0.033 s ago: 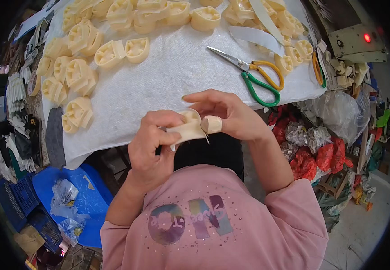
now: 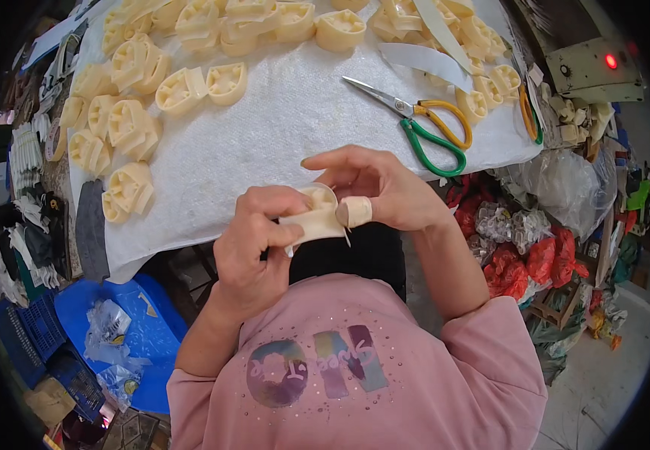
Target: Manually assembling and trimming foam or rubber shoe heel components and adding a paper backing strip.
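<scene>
My left hand (image 2: 259, 229) is closed on a cream moulded plastic part (image 2: 321, 223), its thumb and forefinger pinching the near end. The part is held in front of my body, near the table's front edge. At its right end is my right hand (image 2: 388, 193), with tape wrapped round the thumb and the forefinger stretched over the far side. Its other fingers curl behind the part, and whatever they grip is hidden. A thin sliver (image 2: 348, 238) sticks out below the taped thumb. Scissors (image 2: 413, 112) with one orange and one green handle lie beyond my right hand.
Many similar cream parts (image 2: 137, 129) lie along the left and far sides of the white-covered table (image 2: 265, 135). Pale strips (image 2: 426, 64) lie at the far right. A blue chair (image 2: 145, 330) stands lower left; red plastic bags (image 2: 542, 259) sit at right.
The part and the fingers on it have shifted very slightly. The thin sliver below my right thumb sits a little differently. Nothing has been picked up or let go.
</scene>
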Tool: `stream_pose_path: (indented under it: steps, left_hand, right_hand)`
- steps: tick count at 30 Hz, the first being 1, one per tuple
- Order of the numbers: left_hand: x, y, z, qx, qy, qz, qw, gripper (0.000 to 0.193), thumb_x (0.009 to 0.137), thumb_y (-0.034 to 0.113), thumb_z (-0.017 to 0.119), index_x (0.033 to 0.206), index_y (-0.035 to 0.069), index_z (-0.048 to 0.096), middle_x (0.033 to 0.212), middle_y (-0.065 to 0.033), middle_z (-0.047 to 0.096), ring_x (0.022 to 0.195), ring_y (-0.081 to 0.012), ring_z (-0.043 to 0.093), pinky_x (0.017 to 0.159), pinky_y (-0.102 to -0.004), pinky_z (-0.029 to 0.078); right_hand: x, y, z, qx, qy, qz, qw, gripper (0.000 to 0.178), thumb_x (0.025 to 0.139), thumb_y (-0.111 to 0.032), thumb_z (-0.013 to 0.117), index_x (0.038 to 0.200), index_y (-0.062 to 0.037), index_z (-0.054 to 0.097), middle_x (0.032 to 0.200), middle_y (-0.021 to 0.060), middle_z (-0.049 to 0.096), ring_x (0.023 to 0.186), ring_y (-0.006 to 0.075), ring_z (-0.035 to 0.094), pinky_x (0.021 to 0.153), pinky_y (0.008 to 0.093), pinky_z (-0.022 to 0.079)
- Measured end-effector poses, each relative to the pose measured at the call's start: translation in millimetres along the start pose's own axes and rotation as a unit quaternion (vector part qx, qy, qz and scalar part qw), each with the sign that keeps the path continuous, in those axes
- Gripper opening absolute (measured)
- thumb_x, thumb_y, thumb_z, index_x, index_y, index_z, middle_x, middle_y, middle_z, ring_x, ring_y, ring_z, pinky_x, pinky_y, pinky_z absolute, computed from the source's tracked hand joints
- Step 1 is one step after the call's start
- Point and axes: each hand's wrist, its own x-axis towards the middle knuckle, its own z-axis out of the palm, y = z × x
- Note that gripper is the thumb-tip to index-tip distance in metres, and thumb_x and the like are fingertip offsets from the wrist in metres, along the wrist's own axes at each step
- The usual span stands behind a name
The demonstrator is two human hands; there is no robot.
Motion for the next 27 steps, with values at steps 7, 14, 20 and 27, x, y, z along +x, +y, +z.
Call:
stream_pose_path:
  steps: [7, 14, 20, 27]
  left_hand:
    - [6.8, -1.3, -1.0, 0.111, -0.029, 0.103, 0.988, 0.024, 0.067, -0.012, 0.062, 0.082, 0.003, 0.052, 0.090, -0.0140, 0.059, 0.077, -0.0245, 0.059, 0.062, -0.0298, 0.045]
    - [-2.8, 6.9, 12.5, -0.062, 0.181, -0.139, 0.972, 0.018, 0.083, 0.003, 0.064, 0.098, 0.000, 0.053, 0.099, -0.0122, 0.058, 0.084, -0.0143, 0.056, 0.073, -0.0257, 0.047]
    - [-6.1, 6.3, 17.4, -0.170, 0.159, -0.173, 0.957, 0.019, 0.083, -0.001, 0.064, 0.099, -0.003, 0.052, 0.101, -0.0152, 0.060, 0.090, -0.0148, 0.058, 0.080, -0.0273, 0.047]
    - [-4.8, 12.2, 12.7, -0.144, 0.133, -0.223, 0.955, 0.017, 0.084, 0.000, 0.064, 0.098, -0.003, 0.054, 0.103, -0.0157, 0.061, 0.091, -0.0138, 0.058, 0.078, -0.0256, 0.048]
  right_hand:
    - [1.8, 2.5, 9.6, -0.109, -0.014, -0.066, 0.992, 0.053, 0.078, -0.009, 0.069, 0.126, -0.0012, 0.048, 0.100, 0.0128, 0.064, 0.094, 0.0162, 0.061, 0.081, 0.0296, 0.051]
    - [8.8, 19.2, 18.6, -0.038, 0.106, -0.191, 0.975, 0.037, 0.091, -0.020, 0.054, 0.126, -0.0072, 0.050, 0.101, 0.0089, 0.065, 0.091, 0.0172, 0.059, 0.083, 0.0306, 0.045]
    - [4.5, 10.9, 30.9, -0.327, 0.145, -0.315, 0.879, 0.015, 0.085, -0.010, 0.058, 0.100, -0.0068, 0.058, 0.103, 0.0084, 0.054, 0.099, 0.0243, 0.045, 0.089, 0.0359, 0.035]
    - [6.4, 13.4, 33.3, -0.226, 0.134, -0.310, 0.914, 0.011, 0.080, -0.006, 0.057, 0.092, -0.0074, 0.056, 0.095, 0.0072, 0.054, 0.092, 0.0258, 0.044, 0.082, 0.0356, 0.036]
